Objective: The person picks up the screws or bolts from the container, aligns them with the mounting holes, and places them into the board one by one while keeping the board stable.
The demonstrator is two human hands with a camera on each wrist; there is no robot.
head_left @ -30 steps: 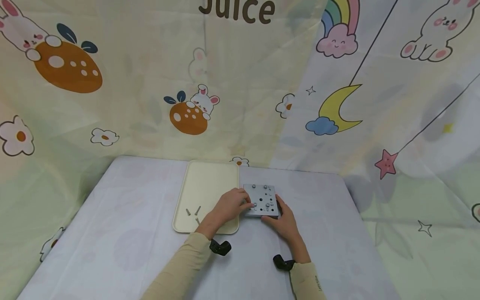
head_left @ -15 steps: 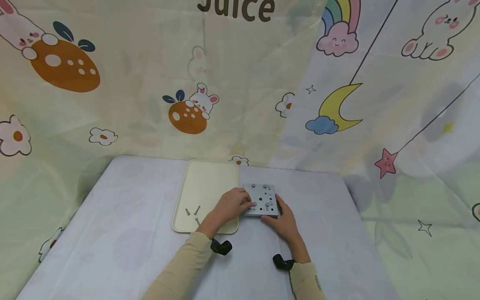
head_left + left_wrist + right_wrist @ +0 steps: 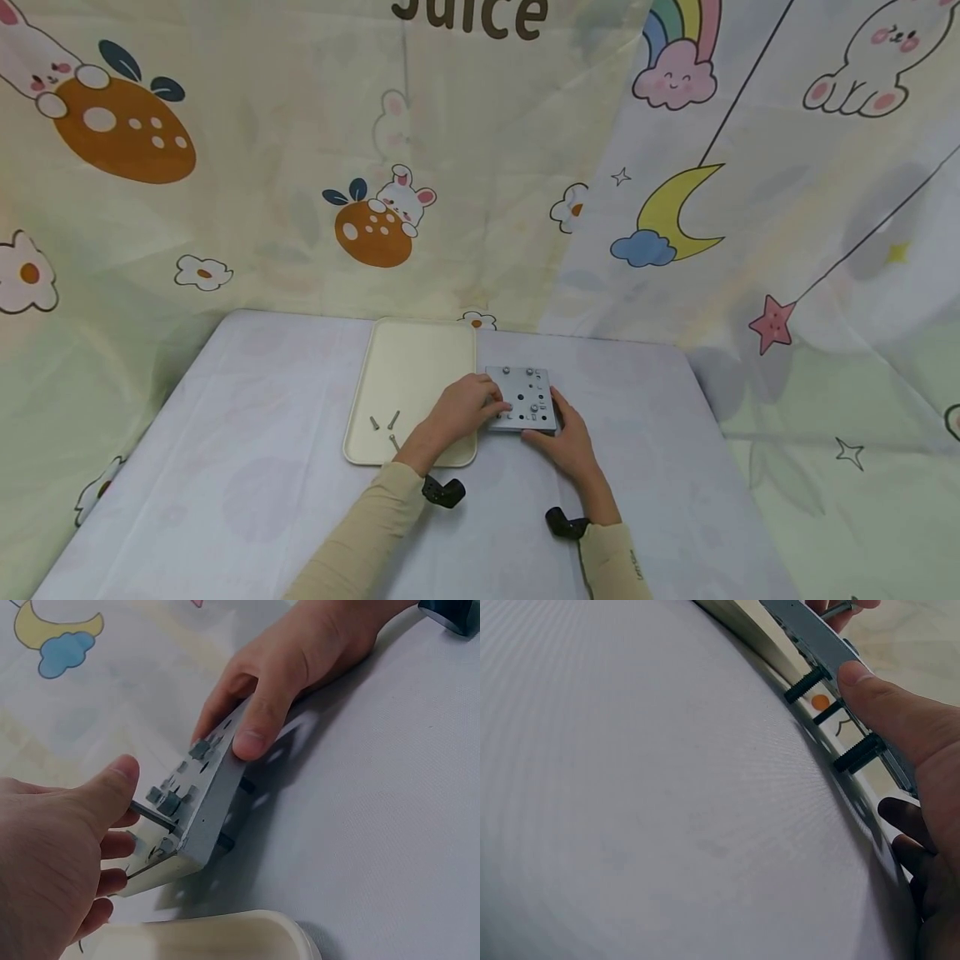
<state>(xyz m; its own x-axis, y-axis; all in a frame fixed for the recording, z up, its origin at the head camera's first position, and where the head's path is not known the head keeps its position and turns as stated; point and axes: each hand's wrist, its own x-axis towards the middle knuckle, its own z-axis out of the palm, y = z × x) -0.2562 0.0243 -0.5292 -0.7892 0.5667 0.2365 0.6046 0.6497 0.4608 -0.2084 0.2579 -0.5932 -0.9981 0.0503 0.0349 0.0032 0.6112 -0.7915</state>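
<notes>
A grey metal plate (image 3: 530, 383) with holes and several bolts stands right of the tray. My right hand (image 3: 566, 442) holds the plate by its near right side, thumb along the edge. Threaded bolt ends (image 3: 859, 752) stick out below the plate in the right wrist view. My left hand (image 3: 465, 408) pinches a thin metal rod (image 3: 154, 816) between thumb and fingers. The rod slants down to the plate face beside a bolt head (image 3: 168, 802). Its upper end is hidden in the fingers, so its exact kind is unclear.
A cream tray (image 3: 423, 346) lies under the left forearm, with several small screws (image 3: 393, 420) near its front left. The table (image 3: 247, 467) has a white cloth. A printed cloth (image 3: 480, 150) hangs behind it.
The left fingertips shift very slightly at the plate's lower left bolt, covering it more. The right hand and the plate stay in place; the head view drifts a little.
</notes>
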